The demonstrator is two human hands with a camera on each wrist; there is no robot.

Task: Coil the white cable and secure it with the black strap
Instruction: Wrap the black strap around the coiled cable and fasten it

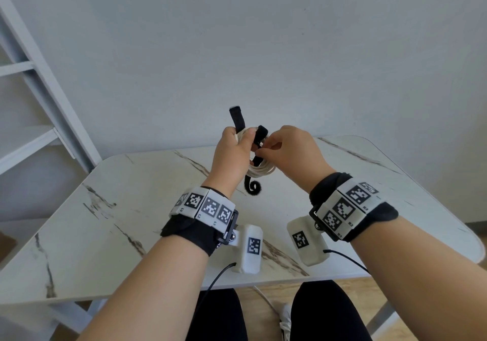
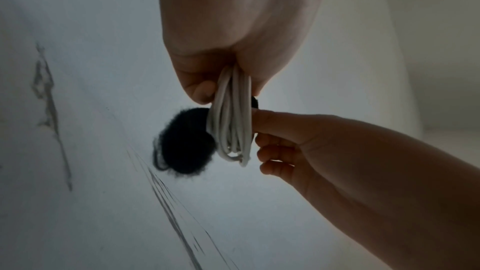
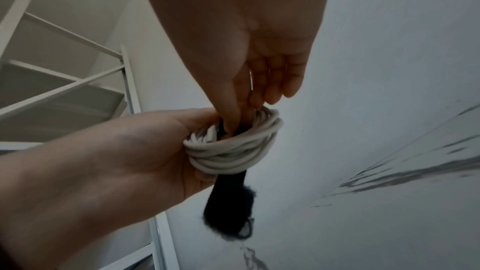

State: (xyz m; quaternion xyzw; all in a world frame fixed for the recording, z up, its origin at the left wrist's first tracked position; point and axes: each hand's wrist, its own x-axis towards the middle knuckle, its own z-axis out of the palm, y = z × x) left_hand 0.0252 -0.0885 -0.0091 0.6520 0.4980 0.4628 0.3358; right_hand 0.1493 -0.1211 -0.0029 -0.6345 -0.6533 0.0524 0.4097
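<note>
My left hand point(image 1: 234, 151) grips the coiled white cable point(image 1: 261, 170) above the table, fingers curled round the bundle of loops point(image 2: 231, 122). The black strap point(image 1: 259, 136) passes through the coil. One end stands up past my left fingers point(image 1: 237, 119); the other end hangs below in a fuzzy curl point(image 1: 253, 187). My right hand point(image 1: 287, 148) pinches the strap inside the coil with thumb and forefinger point(image 3: 233, 122). The coil point(image 3: 233, 151) shows as several stacked loops, with the strap's dark tail point(image 3: 228, 208) hanging under it.
A white marble-patterned table point(image 1: 131, 222) lies under both hands. A white ladder-like shelf frame point(image 1: 39, 90) stands at the left against the wall. Wrist camera units and their black leads hang below both wrists. My legs show under the table's near edge.
</note>
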